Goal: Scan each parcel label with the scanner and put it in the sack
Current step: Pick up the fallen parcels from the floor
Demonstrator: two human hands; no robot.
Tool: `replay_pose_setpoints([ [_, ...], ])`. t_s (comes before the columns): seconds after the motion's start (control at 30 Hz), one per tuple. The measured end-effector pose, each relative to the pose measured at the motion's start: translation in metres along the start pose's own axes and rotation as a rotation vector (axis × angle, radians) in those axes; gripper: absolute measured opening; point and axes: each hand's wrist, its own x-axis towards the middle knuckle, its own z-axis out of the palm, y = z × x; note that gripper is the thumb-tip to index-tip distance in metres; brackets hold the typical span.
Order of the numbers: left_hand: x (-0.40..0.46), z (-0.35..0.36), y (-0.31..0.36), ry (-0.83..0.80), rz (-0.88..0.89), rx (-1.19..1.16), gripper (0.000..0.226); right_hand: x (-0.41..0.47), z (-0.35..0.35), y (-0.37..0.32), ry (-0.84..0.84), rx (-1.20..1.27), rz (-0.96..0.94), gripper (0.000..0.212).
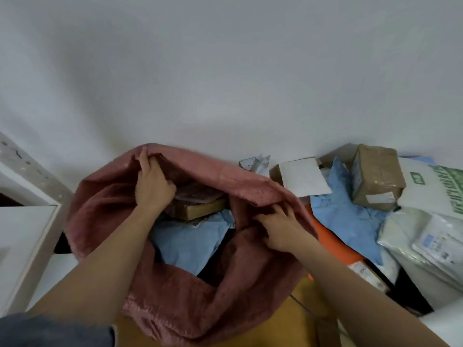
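Both hands are gripping the sack [105,211] rim, left hand [152,186] at eleven o'clock, right hand [280,226] at three, fingers curled into fabric; next, I'd guess, a parcel [375,181] needs scanning.

Floor [288,321] — sack [250,284], perhaps parcels [350,221]

Plain white wall [225,71] behind, white shelving unit with a perforated metal upright [30,166] at left, orange object [333,241] right of centre

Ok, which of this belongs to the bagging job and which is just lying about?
In the job:
pink sack, gripped by left hand and right hand
blue mailer inside
taped brown box
blue mailer outside

Lying about:
white shelf
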Motion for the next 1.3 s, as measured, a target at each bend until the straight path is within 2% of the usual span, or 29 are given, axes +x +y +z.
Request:
replay_pose_setpoints([
  [0.13,0.005,0.001,0.025,0.008,0.066,-0.061,0.071,-0.005,-0.007,0.003,0.003,0.006,0.074,0.038],
  [0.23,0.002,-0.002,0.033,0.039,0.064,-0.05,0.067,-0.008,-0.015,0.004,0.076,0.055,0.109,0.036],
  [0.3,-0.003,-0.004,0.034,0.053,0.067,-0.029,0.066,-0.007,-0.02,0.002,0.208,0.072,0.059,0.038],
  [0.37,-0.008,-0.006,0.033,0.049,0.077,-0.018,0.069,-0.006,-0.022,-0.005,0.256,0.225,-0.047,0.041],
  [0.47,-0.013,-0.01,0.029,0.033,0.065,-0.005,0.071,-0.007,-0.017,-0.022,0.013,0.511,-0.126,0.048],
  [0.6,-0.022,-0.017,0.021,0.025,0.063,0.013,0.062,-0.014,-0.003,-0.031,-0.285,0.269,-0.074,0.053],
  [0.7,-0.032,-0.022,0.016,0.004,0.049,0.028,0.06,-0.024,-0.003,-0.027,-0.387,0.326,-0.028,0.056],
  [0.77,-0.041,-0.026,0.015,-0.003,0.024,0.019,0.057,-0.029,-0.007,-0.024,-0.323,0.494,-0.037,0.069],
  [0.9,-0.069,-0.037,0.014,-0.018,-0.023,0.07,0.043,-0.031,-0.018,-0.016,0.103,0.575,0.087,0.09],
  [0.97,-0.086,-0.042,0.01,-0.098,-0.162,0.151,0.036,-0.036,-0.022,-0.012,0.16,0.634,0.109,0.091],
  [1.03,-0.104,-0.046,0.0,-0.226,-0.302,0.254,0.035,-0.046,-0.023,-0.01,0.168,0.695,0.043,0.087],
  [1.13,-0.137,-0.045,-0.006,-0.342,-0.33,0.339,0.053,-0.072,-0.017,-0.007,0.215,0.752,-0.029,0.076],
  [1.23,-0.174,-0.043,0.016,-0.13,-0.393,0.284,0.048,-0.103,-0.005,0.003,0.25,0.759,-0.046,0.067],
  [1.3,-0.201,-0.041,0.04,0.002,-0.262,0.286,0.04,-0.126,0.002,0.014,0.289,0.762,-0.045,0.064],
])
